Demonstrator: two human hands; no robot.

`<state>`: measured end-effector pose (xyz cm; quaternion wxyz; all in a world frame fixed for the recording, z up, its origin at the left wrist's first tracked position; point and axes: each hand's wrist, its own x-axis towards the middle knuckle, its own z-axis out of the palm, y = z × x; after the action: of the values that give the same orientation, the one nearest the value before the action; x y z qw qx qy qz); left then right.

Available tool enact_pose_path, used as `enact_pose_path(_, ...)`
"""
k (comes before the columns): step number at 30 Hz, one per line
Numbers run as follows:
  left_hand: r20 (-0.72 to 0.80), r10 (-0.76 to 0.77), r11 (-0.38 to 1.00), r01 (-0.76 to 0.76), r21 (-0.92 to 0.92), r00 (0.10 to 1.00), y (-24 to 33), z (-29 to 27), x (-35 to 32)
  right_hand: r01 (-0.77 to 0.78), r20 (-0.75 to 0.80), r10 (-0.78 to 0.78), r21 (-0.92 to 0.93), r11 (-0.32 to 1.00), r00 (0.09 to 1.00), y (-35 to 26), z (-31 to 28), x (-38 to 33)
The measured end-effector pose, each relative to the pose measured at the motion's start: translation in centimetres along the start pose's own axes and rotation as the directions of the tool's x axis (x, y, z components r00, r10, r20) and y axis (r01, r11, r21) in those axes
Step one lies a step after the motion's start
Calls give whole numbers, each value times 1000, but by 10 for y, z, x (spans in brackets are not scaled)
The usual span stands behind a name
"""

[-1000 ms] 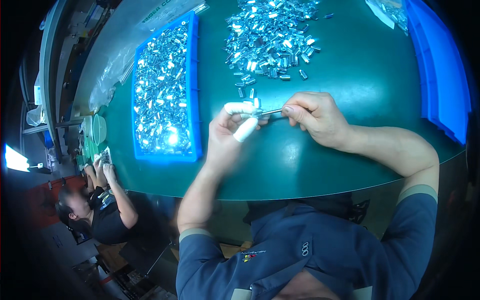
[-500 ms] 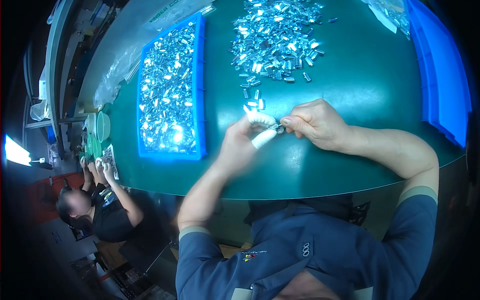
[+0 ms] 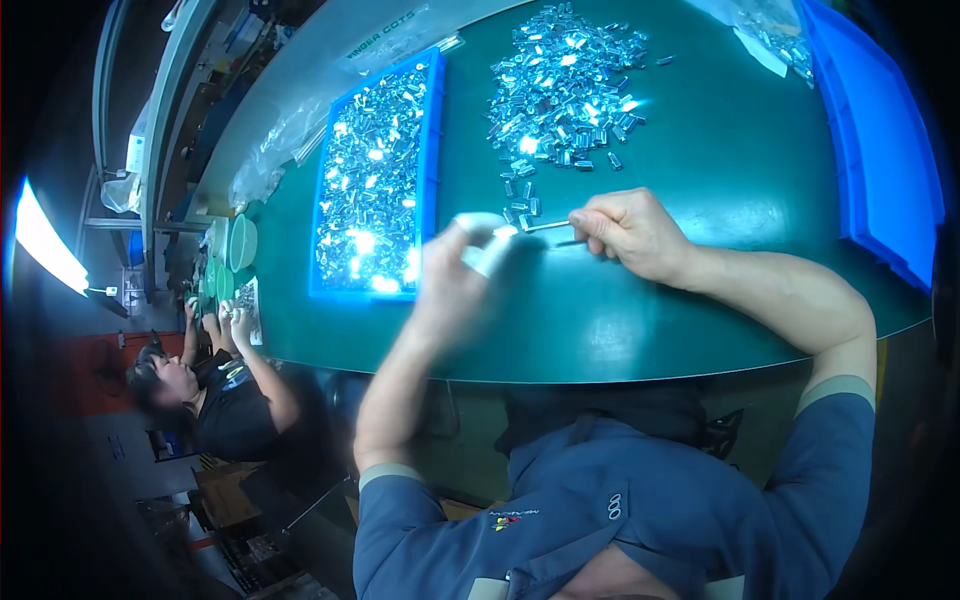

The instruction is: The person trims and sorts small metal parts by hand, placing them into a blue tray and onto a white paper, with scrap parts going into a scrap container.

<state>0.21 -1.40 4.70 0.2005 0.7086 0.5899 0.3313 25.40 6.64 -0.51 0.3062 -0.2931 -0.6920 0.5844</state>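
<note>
My right hand [image 3: 640, 238] is closed in a pinch on a thin metal rod [image 3: 548, 226], which points left toward my left hand. White finger cots cover the thumb and forefinger of my left hand [image 3: 450, 275], which is smeared by motion beside the blue tray. A bright glint shows near its forefinger tip; whether it holds a metal piece I cannot make out. A few small shiny metal pieces [image 3: 526, 190] lie on the green table just beyond the rod's tip. Farther back is a heap of the same pieces [image 3: 565, 90].
A blue tray [image 3: 432, 140] full of small metal pieces stands on the left. Blue trays [image 3: 880, 140] stand at the right edge, near a clear bag of parts [image 3: 775, 35]. Plastic bags [image 3: 265, 170] lie at the far left. Another person [image 3: 235, 400] works at the left.
My left hand has drawn left, away from my right hand, toward the tray. The rod in my right hand now shows along its length. The view has shifted slightly.
</note>
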Motion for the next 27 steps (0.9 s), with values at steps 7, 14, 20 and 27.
enact_pose_path(7,-352,81,905,79,418,932,-76,-95,52,48,-14,-48,-3,999,999,1,4,-1)
enact_pose_path(14,-220,221,854,-80,514,950,-69,-63,54,23,-11,-22,15,1000,1000,4,4,0)
enact_pose_path(20,73,212,893,-223,392,975,-20,12,45,-4,-12,4,20,1000,1000,-1,2,-1)
enact_pose_path(27,41,175,911,-177,373,984,-35,10,32,-4,4,4,1,1000,1000,-1,0,0)
